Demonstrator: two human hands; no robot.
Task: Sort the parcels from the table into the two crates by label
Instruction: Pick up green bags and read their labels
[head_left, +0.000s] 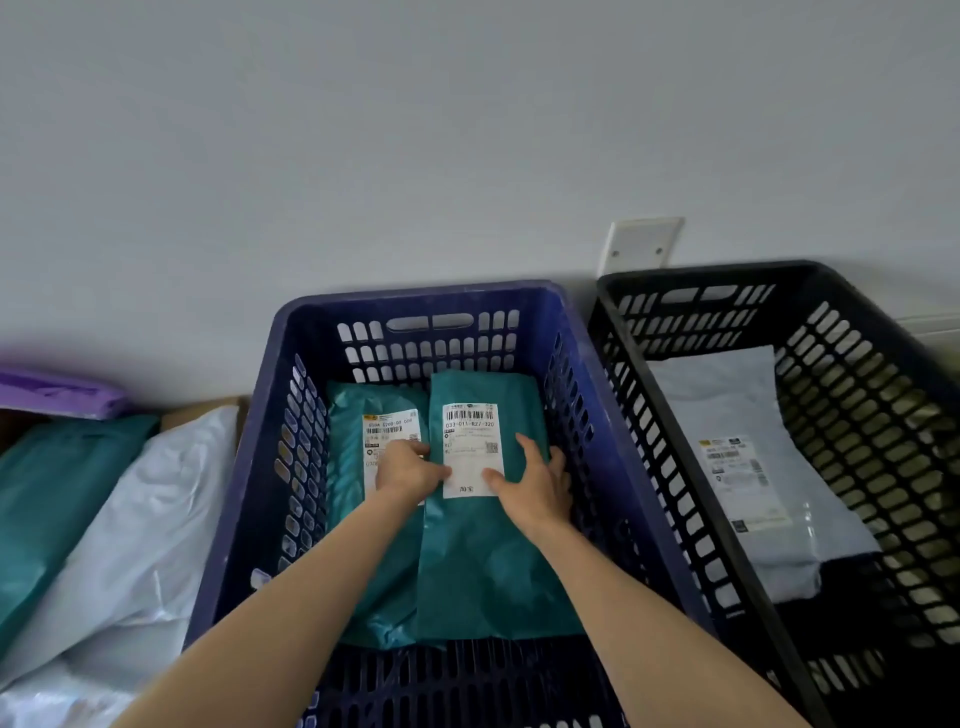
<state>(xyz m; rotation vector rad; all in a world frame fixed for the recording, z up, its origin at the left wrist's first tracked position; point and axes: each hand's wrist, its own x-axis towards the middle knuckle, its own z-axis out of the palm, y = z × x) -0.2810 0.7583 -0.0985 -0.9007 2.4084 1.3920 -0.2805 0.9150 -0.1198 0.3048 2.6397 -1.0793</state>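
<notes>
A plain pale grey painted wall (467, 130) fills everything above and beyond the grip. Up and to the right of the grip, a white rectangular plastic wall plate (641, 244) with two small screws sits flat on it, its lower edge hidden. Far right of the grip, a pale horizontal moulding strip (935, 325) runs along the wall.

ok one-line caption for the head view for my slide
Left hand and right hand hold a teal parcel in the blue crate; black crate alongside.
</notes>
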